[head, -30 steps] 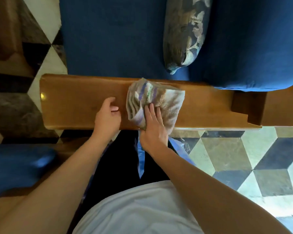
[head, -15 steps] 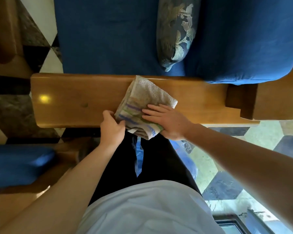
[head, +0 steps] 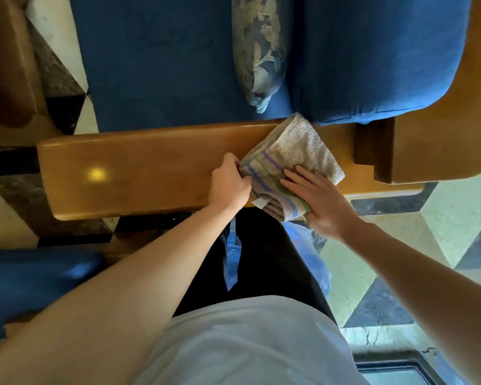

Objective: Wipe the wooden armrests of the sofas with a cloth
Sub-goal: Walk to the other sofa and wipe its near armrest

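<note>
A wide, glossy wooden armrest runs left to right across the middle of the view. A folded beige cloth with purple, green and blue stripes lies on its right half, its near corner hanging over the front edge. My left hand pinches the cloth's left edge at the armrest's front. My right hand lies flat on the cloth's near right part, fingers spread and pointing left.
Behind the armrest are the sofa's blue seat cushion, a floral pillow and a blue back cushion. The wooden sofa frame rises at the right. A patterned tile floor lies below, and another blue seat at lower left.
The cloth has slid right along the armrest under my right hand, which turned to point left. My left hand moved from resting on the wood to gripping the cloth's left edge.
</note>
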{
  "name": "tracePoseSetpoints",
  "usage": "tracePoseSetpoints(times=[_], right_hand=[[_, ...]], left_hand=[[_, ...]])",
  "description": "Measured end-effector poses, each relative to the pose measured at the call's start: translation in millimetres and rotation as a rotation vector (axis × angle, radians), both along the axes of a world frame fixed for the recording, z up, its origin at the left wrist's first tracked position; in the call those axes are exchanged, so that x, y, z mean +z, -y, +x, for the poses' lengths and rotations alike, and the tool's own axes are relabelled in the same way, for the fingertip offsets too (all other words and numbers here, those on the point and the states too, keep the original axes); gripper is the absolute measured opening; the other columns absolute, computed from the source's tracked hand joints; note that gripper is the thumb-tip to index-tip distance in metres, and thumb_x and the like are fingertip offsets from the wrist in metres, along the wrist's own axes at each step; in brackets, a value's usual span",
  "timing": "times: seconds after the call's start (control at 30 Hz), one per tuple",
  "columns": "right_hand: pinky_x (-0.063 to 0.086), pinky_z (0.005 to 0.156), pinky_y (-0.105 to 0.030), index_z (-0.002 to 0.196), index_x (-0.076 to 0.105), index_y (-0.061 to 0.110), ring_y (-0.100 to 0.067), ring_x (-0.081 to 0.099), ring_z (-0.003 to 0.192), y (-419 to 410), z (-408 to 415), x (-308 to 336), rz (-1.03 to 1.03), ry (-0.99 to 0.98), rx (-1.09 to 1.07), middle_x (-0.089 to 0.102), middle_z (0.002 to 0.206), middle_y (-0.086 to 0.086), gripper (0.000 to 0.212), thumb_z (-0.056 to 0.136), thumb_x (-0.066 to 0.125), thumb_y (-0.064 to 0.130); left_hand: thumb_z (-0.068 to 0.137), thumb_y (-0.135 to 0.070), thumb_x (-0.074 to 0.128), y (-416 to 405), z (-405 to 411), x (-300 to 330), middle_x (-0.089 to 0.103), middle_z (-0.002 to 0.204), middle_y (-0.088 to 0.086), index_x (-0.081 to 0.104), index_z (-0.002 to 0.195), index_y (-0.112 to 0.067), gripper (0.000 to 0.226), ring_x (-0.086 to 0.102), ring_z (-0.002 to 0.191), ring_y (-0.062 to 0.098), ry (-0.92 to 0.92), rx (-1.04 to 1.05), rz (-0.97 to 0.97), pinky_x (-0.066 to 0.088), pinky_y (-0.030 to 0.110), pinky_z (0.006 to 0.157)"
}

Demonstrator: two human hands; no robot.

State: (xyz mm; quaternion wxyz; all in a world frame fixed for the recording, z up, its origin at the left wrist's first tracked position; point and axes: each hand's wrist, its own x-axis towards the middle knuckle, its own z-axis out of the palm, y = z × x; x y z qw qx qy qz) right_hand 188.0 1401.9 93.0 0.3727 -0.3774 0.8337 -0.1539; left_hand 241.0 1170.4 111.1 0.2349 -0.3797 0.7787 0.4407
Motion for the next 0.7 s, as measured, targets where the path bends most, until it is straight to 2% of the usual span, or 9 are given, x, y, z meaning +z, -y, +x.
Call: tracePoseSetpoints(times=[0.1,0.17,0.2,0.33,0.4,0.47,0.5,0.6,0.7], right_hand=[[0.018,0.125,-0.050,0.152,0.045,0.017,-0.019,0.018,0.154,-28,-3,-1,-0.025,-0.023,-0.094,0.032,0.163,0.003,0.071,0.081,0.044,0.023],[0.019,0.124,-0.050,0.150,0.048,0.015,-0.020,0.020,0.153,-37,-2,0,-0.035,-0.032,-0.126,0.035,0.161,0.002,0.070,0.084,0.041,0.038],[0.018,0.124,-0.049,0.149,0.049,0.015,-0.021,0.021,0.153,-37,-1,1,-0.035,-0.033,-0.143,0.035,0.161,0.002,0.072,0.082,0.038,0.039],[0.020,0.123,-0.055,0.149,0.049,0.010,-0.027,0.023,0.153,-23,14,4,-0.037,-0.089,-0.240,0.037,0.161,-0.004,0.078,0.073,0.038,0.020],[0.019,0.124,-0.056,0.152,0.042,0.009,-0.030,0.019,0.155,-8,27,5,0.013,-0.112,-0.277,0.032,0.165,-0.005,0.081,0.073,0.035,0.023],[0.015,0.125,-0.054,0.156,0.035,0.010,-0.031,0.013,0.156,12,42,3,0.074,-0.141,-0.341,0.024,0.168,-0.005,0.082,0.076,0.031,0.028],[0.013,0.126,-0.053,0.157,0.031,0.010,-0.031,0.010,0.157,25,50,1,0.100,-0.154,-0.395,0.020,0.169,-0.006,0.081,0.078,0.035,0.027],[0.003,0.126,-0.049,0.161,0.017,0.011,-0.032,0.000,0.157,81,77,-6,0.187,-0.154,-0.629,0.006,0.171,-0.007,0.087,0.082,0.053,0.015],[-0.001,0.126,-0.050,0.162,0.008,0.009,-0.035,-0.005,0.157,146,94,-10,0.250,-0.150,-0.864,0.000,0.171,-0.010,0.095,0.078,0.053,0.013]], left_hand=[[0.095,-0.015,0.059,-30,-17,4,0.066,0.100,0.010,0.053,0.107,-0.011,0.015,0.064,0.087,0.028,-0.003,-0.042,0.011,0.055,0.041,0.070],[0.094,-0.012,0.059,-46,-23,4,0.066,0.099,0.012,0.052,0.103,-0.010,0.012,0.064,0.088,0.029,-0.039,-0.059,0.023,0.055,0.043,0.073],[0.092,-0.010,0.059,-49,-24,3,0.065,0.098,0.013,0.052,0.101,-0.009,0.012,0.063,0.088,0.029,-0.060,-0.057,0.022,0.053,0.043,0.072],[0.086,-0.007,0.063,-46,-14,-4,0.064,0.083,0.007,0.054,0.094,-0.008,0.012,0.061,0.078,0.024,-0.123,-0.047,0.013,0.049,0.040,0.068],[0.085,-0.008,0.063,-35,-4,-10,0.061,0.072,-0.003,0.056,0.094,-0.013,0.012,0.059,0.069,0.009,-0.165,-0.043,0.028,0.047,0.026,0.062],[0.087,-0.007,0.059,-19,7,-15,0.059,0.072,-0.011,0.059,0.099,-0.020,0.017,0.057,0.066,0.000,-0.204,-0.040,0.026,0.041,0.013,0.060],[0.088,-0.005,0.057,-7,13,-17,0.059,0.076,-0.013,0.060,0.103,-0.020,0.022,0.056,0.068,-0.001,-0.215,-0.046,0.009,0.041,0.012,0.063],[0.089,-0.003,0.054,42,39,-23,0.060,0.088,-0.008,0.062,0.109,-0.017,0.025,0.057,0.076,0.006,-0.223,-0.035,-0.103,0.048,0.025,0.074],[0.090,-0.007,0.056,107,76,-19,0.060,0.096,-0.004,0.061,0.112,-0.018,0.025,0.059,0.081,0.012,-0.213,-0.079,-0.289,0.052,0.030,0.075]])
